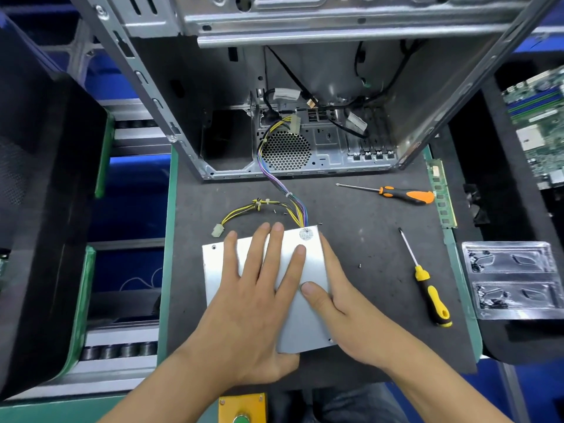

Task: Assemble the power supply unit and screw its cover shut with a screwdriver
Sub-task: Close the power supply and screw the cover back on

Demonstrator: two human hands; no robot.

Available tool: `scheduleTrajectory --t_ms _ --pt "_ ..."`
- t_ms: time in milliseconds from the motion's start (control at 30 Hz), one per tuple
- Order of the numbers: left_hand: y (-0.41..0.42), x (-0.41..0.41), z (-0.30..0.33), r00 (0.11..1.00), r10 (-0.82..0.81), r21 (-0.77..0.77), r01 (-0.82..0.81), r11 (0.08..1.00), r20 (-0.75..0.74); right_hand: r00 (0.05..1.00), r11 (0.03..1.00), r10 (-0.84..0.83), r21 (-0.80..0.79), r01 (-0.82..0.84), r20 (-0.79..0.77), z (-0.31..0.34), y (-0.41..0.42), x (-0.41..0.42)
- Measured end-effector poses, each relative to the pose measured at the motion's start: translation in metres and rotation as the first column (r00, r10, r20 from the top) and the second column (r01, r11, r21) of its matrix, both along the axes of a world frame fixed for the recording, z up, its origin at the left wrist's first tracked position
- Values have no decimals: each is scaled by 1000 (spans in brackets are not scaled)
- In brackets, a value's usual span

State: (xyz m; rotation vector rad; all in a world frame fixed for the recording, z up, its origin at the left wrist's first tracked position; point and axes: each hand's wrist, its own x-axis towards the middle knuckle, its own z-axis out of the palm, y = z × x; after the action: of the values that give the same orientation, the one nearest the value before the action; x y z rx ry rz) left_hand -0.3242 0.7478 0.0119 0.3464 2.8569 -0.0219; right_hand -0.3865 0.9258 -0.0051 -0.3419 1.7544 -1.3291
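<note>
The silver power supply unit (305, 325) lies flat on the dark mat, cover side up, with a screw hole showing at its far left corner. My left hand (253, 288) presses flat on the cover with straight, spread fingers. My right hand (338, 297) lies along the unit's right edge, thumb resting on the cover; its fingers are hidden down the side. Coloured wires (283, 190) run from the unit's far edge into the case. A yellow-handled screwdriver (427, 288) lies to the right. An orange-handled screwdriver (403, 193) lies further back. Small loose screws (360, 265) dot the mat.
An open metal computer case (305, 117) stands at the back of the mat. A RAM stick (442, 193) lies along the mat's right edge. A clear plastic tray (512, 279) with screws sits at the right. A motherboard (540, 123) is at the far right.
</note>
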Motion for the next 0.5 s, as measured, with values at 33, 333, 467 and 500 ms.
scheduleTrajectory --t_ms 33,333,467,500 --pt "1 1 0 1000 7 -2 -7 1000 -10 999 1000 25 -4 -25 -23 0 3 -3" --pt "26 11 -16 988 -18 65 28 997 -153 688 809 -41 380 448 -725 -33 64 -24" --pt "27 14 -24 977 -38 38 47 998 -208 620 846 -3 329 420 -785 -50 63 -22" --pt "27 14 -24 975 -36 28 43 999 -217 597 853 -4 310 421 -802 -52 63 -22"
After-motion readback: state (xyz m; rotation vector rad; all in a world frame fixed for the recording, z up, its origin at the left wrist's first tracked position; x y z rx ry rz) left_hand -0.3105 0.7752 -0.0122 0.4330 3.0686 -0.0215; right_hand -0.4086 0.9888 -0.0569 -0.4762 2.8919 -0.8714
